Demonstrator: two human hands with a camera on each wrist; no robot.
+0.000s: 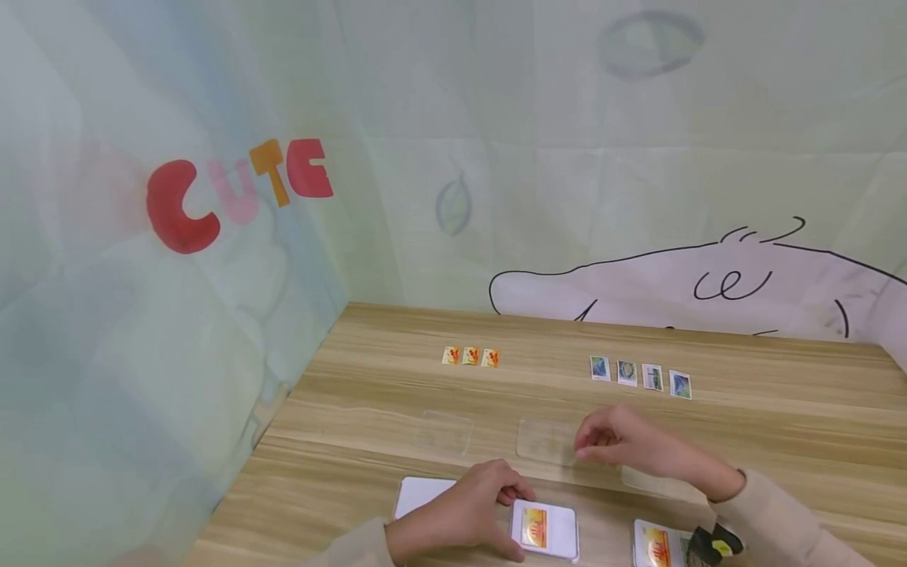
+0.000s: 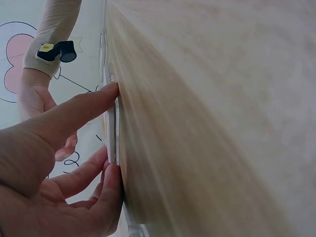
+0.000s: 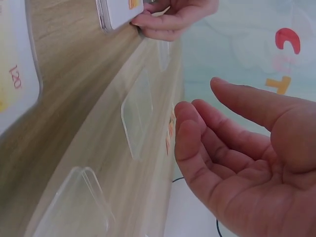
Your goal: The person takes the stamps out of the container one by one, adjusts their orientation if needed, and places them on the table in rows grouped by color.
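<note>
My left hand point(image 1: 478, 508) grips a white card point(image 1: 562, 534) with an orange and yellow stamp point(image 1: 534, 528) on it, thumb at the near side and fingertips at the far side. In the left wrist view the card point(image 2: 111, 136) shows edge-on, low at the tabletop, between thumb and fingers. My right hand point(image 1: 623, 439) hovers at the right end of a clear plastic sleeve point(image 1: 542, 442). Its fingers are loosely curved with a gap to the thumb, and nothing is between them in the right wrist view.
Another white card point(image 1: 421, 494) lies left, partly behind my left arm. A stamped card point(image 1: 655, 543) sits near the right wrist's camera. More clear sleeves point(image 1: 444, 433) lie mid-table. Three orange stamps point(image 1: 471, 356) and several bluish stamps point(image 1: 627, 372) line the back.
</note>
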